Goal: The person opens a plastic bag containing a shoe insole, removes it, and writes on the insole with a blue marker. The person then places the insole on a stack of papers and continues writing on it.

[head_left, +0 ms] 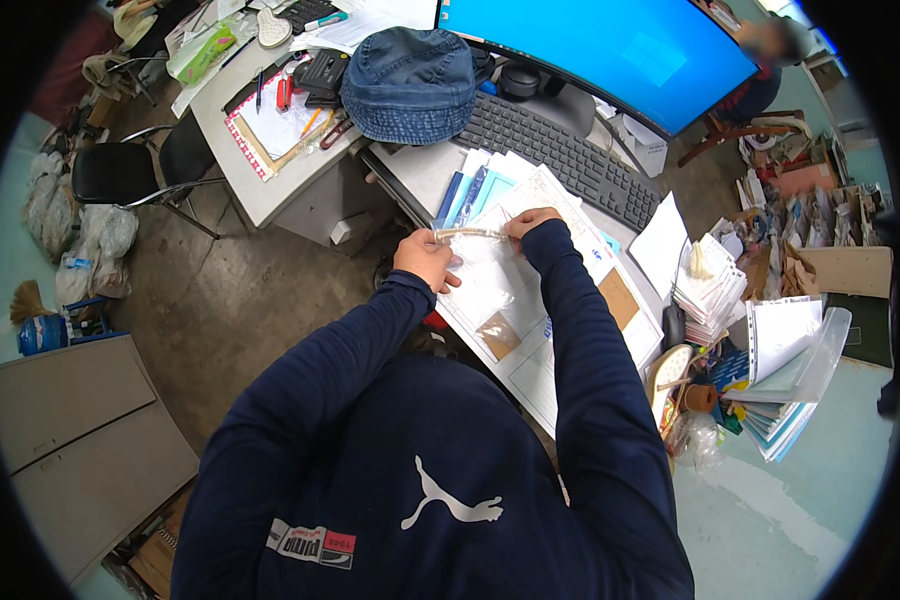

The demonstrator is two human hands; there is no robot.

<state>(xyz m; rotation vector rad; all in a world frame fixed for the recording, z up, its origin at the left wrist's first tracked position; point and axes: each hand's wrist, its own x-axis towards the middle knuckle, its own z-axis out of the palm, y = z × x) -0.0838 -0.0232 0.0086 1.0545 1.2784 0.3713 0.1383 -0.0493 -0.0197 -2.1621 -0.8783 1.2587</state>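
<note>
Between my two hands stretches a clear plastic bag point(470, 233), its upper edge bunched into a pale tan strip. My left hand point(428, 262) pinches the left end, fingers closed. The right end is gripped by my right hand point(532, 225), with the fingertips pressed together. Below the strip, the see-through film is hard to tell apart from the white printed sheets point(525, 375) under it. Blue and white papers point(473, 190) lie just beyond my hands.
Beyond the papers are a black keyboard point(560, 155), a lit monitor point(610, 50) and a denim hat point(410, 85). Stacked papers point(710, 295) and a black mouse point(674, 325) sit at the right. A black chair point(115, 172) stands on the left; another person point(760, 85) is at far right.
</note>
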